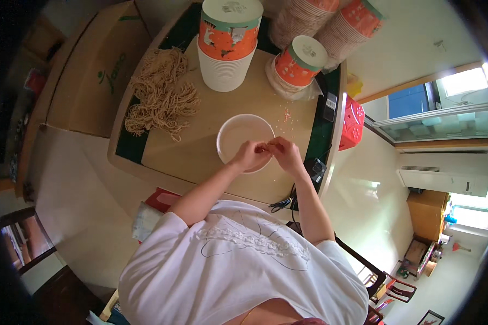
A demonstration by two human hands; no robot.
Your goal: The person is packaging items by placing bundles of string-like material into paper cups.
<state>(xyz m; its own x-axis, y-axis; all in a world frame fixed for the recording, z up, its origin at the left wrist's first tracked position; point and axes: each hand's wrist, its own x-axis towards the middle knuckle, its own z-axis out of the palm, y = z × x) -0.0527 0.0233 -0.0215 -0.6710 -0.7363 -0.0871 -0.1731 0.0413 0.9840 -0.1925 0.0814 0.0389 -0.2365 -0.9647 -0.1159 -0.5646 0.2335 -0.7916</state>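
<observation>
Over the near rim of an upright white paper tub [238, 132], my left hand [252, 156] and my right hand [285, 155] meet with their fingertips pinched together. Both are closed; what they hold, if anything, is too small to make out. The inside of the tub shows pale and bare. Small pinkish crumbs [287, 114] lie scattered on the brown board just right of it. A loose heap of tan twine [162, 95] rests to the left of my hands.
Behind stands a tall stack of upturned paper tubs [226, 65], orange and white. More orange tubs [301, 59] in plastic wrap fill the back right. A black device [315, 169] and cables [281, 205] lie at the right edge. A cardboard box [92, 76] stands left, a red stool [352, 124] right.
</observation>
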